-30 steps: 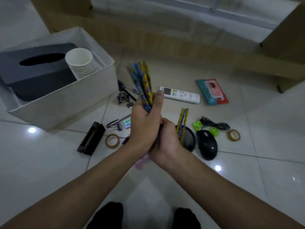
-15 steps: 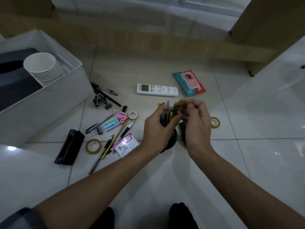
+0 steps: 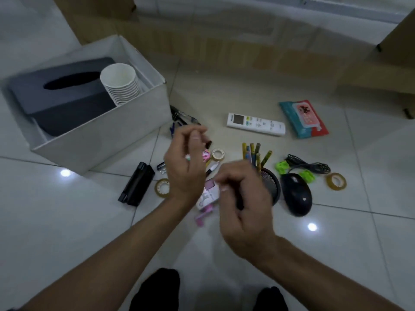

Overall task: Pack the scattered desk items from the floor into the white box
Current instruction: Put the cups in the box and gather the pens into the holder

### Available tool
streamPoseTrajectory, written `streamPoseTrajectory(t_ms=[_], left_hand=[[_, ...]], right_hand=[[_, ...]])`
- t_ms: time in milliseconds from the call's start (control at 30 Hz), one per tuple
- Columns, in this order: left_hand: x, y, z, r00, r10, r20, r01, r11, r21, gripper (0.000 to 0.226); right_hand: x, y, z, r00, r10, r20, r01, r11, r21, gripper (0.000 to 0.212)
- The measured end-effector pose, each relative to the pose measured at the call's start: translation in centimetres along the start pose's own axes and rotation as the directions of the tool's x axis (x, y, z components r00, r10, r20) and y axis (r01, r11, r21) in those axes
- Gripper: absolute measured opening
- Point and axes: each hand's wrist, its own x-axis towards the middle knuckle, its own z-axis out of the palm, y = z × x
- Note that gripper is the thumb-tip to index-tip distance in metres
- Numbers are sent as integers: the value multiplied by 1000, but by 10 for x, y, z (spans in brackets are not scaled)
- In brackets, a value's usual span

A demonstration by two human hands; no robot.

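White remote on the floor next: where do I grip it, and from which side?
Come from above and pinch the remote across its narrow width near mid-length. It lies flat, face up, long axis running left-right, with bare floor along both long edges.

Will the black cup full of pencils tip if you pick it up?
Probably tippy: the pencils stand tall above the black mesh pencil cup and lean sideways. Likely light, since its wall is mesh. The pencils look loose, so they might slide out.

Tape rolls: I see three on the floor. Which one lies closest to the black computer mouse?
The tape roll at the far right, just beyond the mouse. The other two lie well to its left, past the mesh pencil holder.
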Motion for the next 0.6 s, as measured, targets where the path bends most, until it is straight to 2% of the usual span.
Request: streamPoseTrajectory(t_ms=[67, 133, 200, 267, 367, 433, 467, 533, 600], left_hand=[[-5, -27, -23, 992, -129, 1, 126, 975, 184, 13], [-19, -58, -50, 962, -244, 122, 166, 880, 445, 8], [-35, -79, -69, 930, -269, 252, 41, 754, 656, 14], [-43, -89, -76, 900, -240, 364, -127, 655, 745, 19], [-32, -82, -72, 886, -229, 403, -243, 509, 826, 13], [-23, -77, -70, 868, -303, 392, -254, 408, 877, 14], [-19, -77, -71, 858, -356, 372, -211, 416, 885, 16], [-13, -73, -75, 811, -507, 292, 18, 520, 854, 17], [-4, -64, -78, 780, -587, 219, 217, 582, 784, 14]], right_hand=[[-22, 6, 16, 974, 185, 132, -192, 981, 40, 15], [-40, 17, 28, 893, 386, 230, -400, 917, 13, 17], [-53, 27, 36, 799, 544, 255, -565, 825, 7, 20], [-58, 35, 41, 707, 669, 230, -691, 722, 24, 24], [-57, 46, 48, 607, 771, 192, -788, 616, 15, 28], [-55, 50, 52, 574, 797, 187, -813, 582, 14, 28], [-53, 51, 54, 562, 807, 181, -823, 568, 27, 29], [-50, 53, 55, 529, 831, 172, -848, 525, 70, 29], [-49, 52, 58, 498, 852, 161, -867, 483, 122, 24]])
